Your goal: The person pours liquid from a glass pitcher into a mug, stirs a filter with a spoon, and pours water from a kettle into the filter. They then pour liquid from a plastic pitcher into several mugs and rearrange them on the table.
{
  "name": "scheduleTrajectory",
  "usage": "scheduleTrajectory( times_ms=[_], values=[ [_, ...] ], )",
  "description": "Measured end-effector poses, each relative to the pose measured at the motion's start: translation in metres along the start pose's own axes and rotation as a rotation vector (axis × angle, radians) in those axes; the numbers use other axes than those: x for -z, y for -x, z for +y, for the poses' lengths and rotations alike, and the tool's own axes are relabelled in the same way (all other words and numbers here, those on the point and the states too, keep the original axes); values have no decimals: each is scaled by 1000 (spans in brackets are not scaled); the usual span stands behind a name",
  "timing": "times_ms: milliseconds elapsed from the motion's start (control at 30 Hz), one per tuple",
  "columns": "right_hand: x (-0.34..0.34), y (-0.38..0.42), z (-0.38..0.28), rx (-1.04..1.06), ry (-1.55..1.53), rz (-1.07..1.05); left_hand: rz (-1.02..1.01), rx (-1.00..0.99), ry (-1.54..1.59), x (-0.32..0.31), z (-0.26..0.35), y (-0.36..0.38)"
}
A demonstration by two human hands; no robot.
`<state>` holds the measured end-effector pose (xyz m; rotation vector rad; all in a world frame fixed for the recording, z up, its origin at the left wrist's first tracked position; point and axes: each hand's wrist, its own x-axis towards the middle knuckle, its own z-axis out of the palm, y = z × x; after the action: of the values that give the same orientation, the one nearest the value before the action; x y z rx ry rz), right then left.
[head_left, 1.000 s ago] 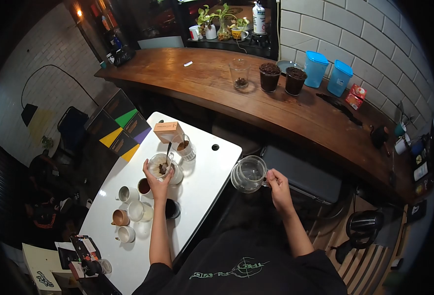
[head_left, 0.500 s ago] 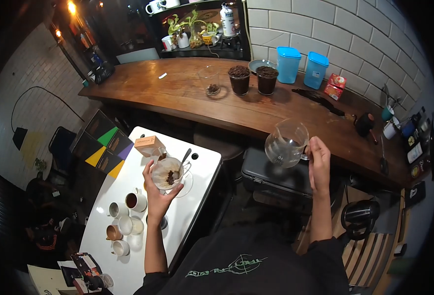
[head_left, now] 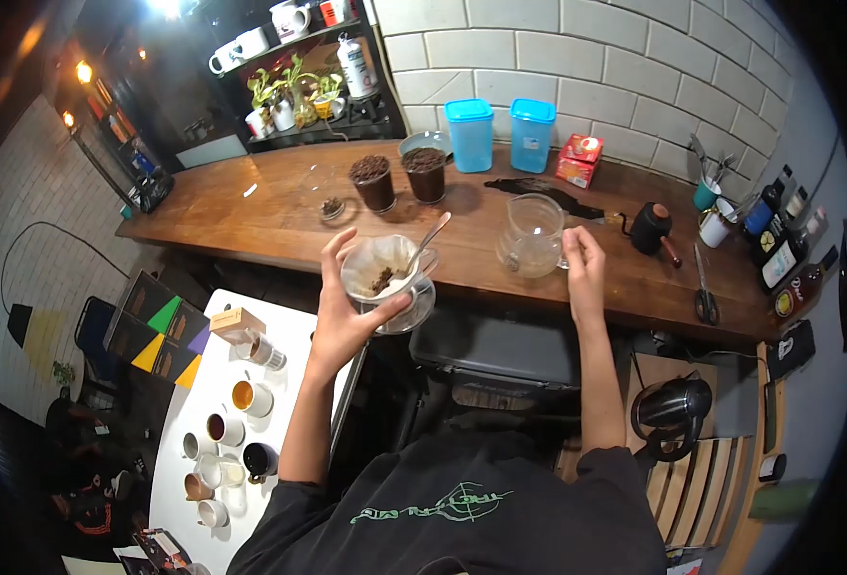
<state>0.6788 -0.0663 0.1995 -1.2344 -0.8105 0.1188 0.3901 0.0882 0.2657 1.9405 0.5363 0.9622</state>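
My left hand (head_left: 344,316) is closed around a clear coffee dripper (head_left: 423,305), tilted slightly and raised near the front edge of the wooden counter (head_left: 251,213). Inside it sits a white paper filter (head_left: 373,257) with dark coffee grounds (head_left: 382,280) at the bottom. A metal spoon (head_left: 429,235) leans out of the filter. With fingers wrapped at the handle, my right hand (head_left: 584,273) holds a glass carafe (head_left: 531,240), which overlaps the counter's front edge in this view. Nothing dark shows in the carafe.
Two cups of dark granules (head_left: 375,192) and a glass (head_left: 325,201) stand on the counter. Blue canisters (head_left: 468,144), a red box (head_left: 579,161), a hand grinder (head_left: 649,228) and scissors (head_left: 705,297) lie farther right. Several cups (head_left: 252,398) occupy the white table (head_left: 289,331). A kettle (head_left: 668,407) stands lower right.
The dripper in my left hand has come away from over the white table toward the counter. My right hand has brought the carafe to the counter's edge. The view has turned right.
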Motion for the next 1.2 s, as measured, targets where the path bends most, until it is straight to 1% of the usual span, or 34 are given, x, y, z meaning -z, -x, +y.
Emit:
scheduleTrajectory(
  times_ms=[67,133,267,300,367,433,500,567,633,767,900,1000,1067,1100,1167,1200],
  values=[
    [5,-8,19,-1,-5,-17,-27,-24,11,-22,0,-24],
    [5,-14,26,-4,6,-31,-64,-36,154,-46,1,-44],
    [8,-24,43,-18,6,-65,-83,-82,113,-84,9,-75],
    [10,-25,49,-26,8,-62,-87,-75,114,-93,4,-84],
    [13,-28,59,-45,-11,-71,-94,-136,113,-110,-6,-101],
    [14,-29,63,-46,-29,-73,-116,-118,147,-125,-2,-110],
    [15,-29,69,-89,-15,-66,-151,-130,170,-139,-4,-119],
    [15,-30,78,-73,-7,-61,-149,-130,170,-152,-12,-125],
    [16,-30,80,-63,4,-60,-139,-143,129,-162,-15,-129],
    [20,-32,82,-115,17,-79,-116,-123,136,-173,-19,-134],
    [17,-34,78,-130,56,-98,-110,-168,57,-174,-19,-140],
    [18,-35,82,-131,89,-131,-145,-109,124,-179,-15,-142],
    [18,-35,80,-138,102,-134,-83,-202,38,-182,-17,-144],
    [18,-36,79,-143,108,-144,-92,-203,43,-183,-16,-145],
    [18,-37,80,-150,130,-138,-114,-130,87,-184,-15,-146],
    [18,-37,80,-148,123,-143,-149,-116,49,-183,-16,-147]
  ],
)
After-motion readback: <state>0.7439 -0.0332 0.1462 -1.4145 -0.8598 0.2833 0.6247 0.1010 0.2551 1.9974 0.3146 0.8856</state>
